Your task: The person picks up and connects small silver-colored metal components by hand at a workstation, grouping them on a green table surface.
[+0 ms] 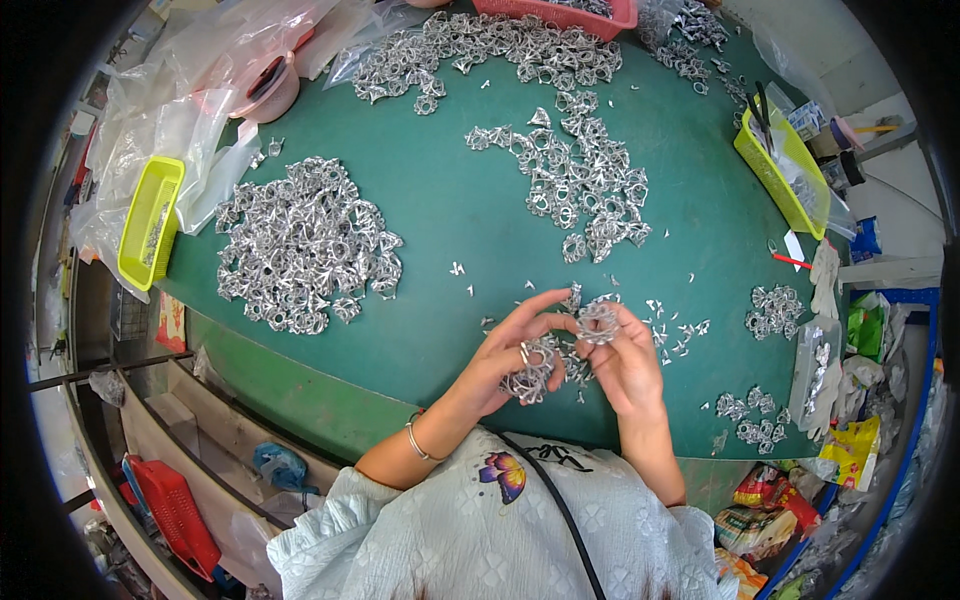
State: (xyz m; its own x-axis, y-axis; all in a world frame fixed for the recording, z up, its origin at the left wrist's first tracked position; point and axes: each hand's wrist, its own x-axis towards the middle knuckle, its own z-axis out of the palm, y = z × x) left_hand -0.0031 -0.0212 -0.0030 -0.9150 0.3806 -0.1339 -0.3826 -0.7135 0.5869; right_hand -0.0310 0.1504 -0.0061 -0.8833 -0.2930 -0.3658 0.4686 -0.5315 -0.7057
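Observation:
Several silver-coloured openwork metal pieces (529, 381) are bunched in the palm of my left hand (495, 360). Its thumb and forefinger reach toward my right hand (630, 364), which grips a round, ring-like metal piece (598, 324) between thumb and fingers. A small metal piece (574, 298) shows by my left fingertip; whether it is pinched there I cannot tell. Below and between the hands are more metal pieces (574, 364), partly hidden. Small metal fragments (679, 337) are scattered on the green tabletop (435, 330), right of my right hand.
A large heap of metal pieces (307, 247) lies left, with a looser group (585, 180) ahead. Yellow-green baskets (150, 225) stand at both sides. A pink tray (622, 19) sits at the back. Near the right edge are small clusters (774, 311) and a clear plastic box (814, 375).

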